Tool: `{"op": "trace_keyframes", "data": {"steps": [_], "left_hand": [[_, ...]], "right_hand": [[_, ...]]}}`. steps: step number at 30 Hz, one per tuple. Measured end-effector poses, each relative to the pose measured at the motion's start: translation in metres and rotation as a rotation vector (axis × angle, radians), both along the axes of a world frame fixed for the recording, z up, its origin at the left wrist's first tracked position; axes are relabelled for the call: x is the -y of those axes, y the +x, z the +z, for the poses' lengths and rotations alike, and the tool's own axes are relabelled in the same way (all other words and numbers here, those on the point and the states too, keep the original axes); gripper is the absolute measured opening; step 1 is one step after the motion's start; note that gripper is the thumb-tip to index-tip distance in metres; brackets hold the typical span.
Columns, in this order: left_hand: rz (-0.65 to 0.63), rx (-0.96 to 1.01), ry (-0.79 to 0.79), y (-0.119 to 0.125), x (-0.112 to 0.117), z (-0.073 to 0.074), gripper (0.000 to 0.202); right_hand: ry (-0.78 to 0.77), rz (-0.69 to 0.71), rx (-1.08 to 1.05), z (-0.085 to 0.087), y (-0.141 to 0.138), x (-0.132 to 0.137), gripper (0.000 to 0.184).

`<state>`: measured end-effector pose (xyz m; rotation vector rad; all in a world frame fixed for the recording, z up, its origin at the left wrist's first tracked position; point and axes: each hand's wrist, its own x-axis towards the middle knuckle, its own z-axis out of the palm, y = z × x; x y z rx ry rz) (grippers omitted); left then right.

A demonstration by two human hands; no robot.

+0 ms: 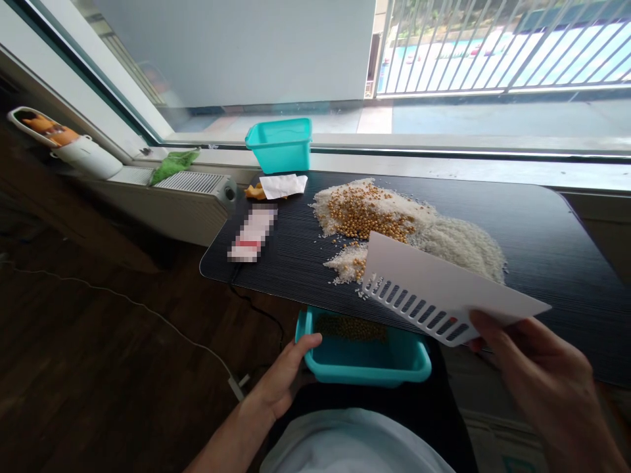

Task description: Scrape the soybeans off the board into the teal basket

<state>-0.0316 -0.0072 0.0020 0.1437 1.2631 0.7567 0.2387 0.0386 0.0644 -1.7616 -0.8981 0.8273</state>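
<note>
My right hand (pixel 537 368) pinches the near corner of a flat white plastic sheet with a row of slots (pixel 434 279). The sheet is tilted over the front of the table, its far edge against a heap of white rice (pixel 463 243). Yellow soybean-like beans (pixel 369 213) lie mixed into the rice on the left. My left hand (pixel 283 381) is closed on the left end of a turquoise plastic tub (pixel 372 376), its thumb at the rim. The tub sits below the table's front edge, at my lap, with small greenish-brown beans (pixel 352 327) inside.
A second turquoise tub (pixel 283 148) stands at the table's back left by the window. In front of it lie a white paper (pixel 283 186) and a blurred-out white and red item (pixel 253 233). A radiator (pixel 190 187) with a green cloth (pixel 173 165) is to the left.
</note>
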Motion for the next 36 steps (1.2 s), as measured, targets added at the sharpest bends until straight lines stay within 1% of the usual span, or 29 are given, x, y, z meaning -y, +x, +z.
{"op": "trace_keyframes", "data": {"steps": [3, 7, 10, 13, 18, 21, 24, 27, 34, 36], "left_hand": [[0.000, 0.001, -0.001, 0.001, 0.000, 0.000, 0.046], [0.001, 0.009, 0.000, 0.003, 0.000, 0.000, 0.047], [-0.001, 0.019, 0.003, 0.005, 0.000, -0.001, 0.048], [-0.006, 0.028, 0.004, 0.007, 0.000, -0.002, 0.049], [-0.009, 0.011, 0.001, 0.011, -0.002, 0.001, 0.049], [-0.013, -0.001, -0.005, 0.014, -0.003, 0.003, 0.049], [-0.028, 0.008, 0.002, 0.017, -0.003, 0.003, 0.049], [-0.038, 0.015, 0.005, 0.019, -0.003, 0.002, 0.050], [-0.038, 0.039, -0.004, 0.024, -0.004, 0.003, 0.052], [-0.040, 0.036, -0.003, 0.024, -0.004, 0.003, 0.051]], "right_hand": [[0.012, -0.001, 0.023, -0.004, 0.002, -0.001, 0.030], [0.027, 0.033, 0.030, -0.017, -0.002, 0.001, 0.027], [0.017, 0.074, -0.009, -0.026, -0.003, 0.001, 0.026], [-0.017, 0.035, -0.050, -0.029, 0.004, -0.003, 0.026], [-0.060, -0.172, -0.038, -0.022, 0.020, -0.010, 0.029], [-0.050, -0.231, -0.001, -0.016, 0.027, -0.013, 0.029], [-0.012, -0.236, 0.021, -0.012, 0.030, -0.014, 0.029], [0.012, -0.212, 0.035, -0.011, 0.030, -0.017, 0.029], [0.017, -0.085, 0.065, -0.007, 0.021, -0.023, 0.025], [0.008, -0.076, 0.067, -0.006, 0.020, -0.024, 0.024]]}}
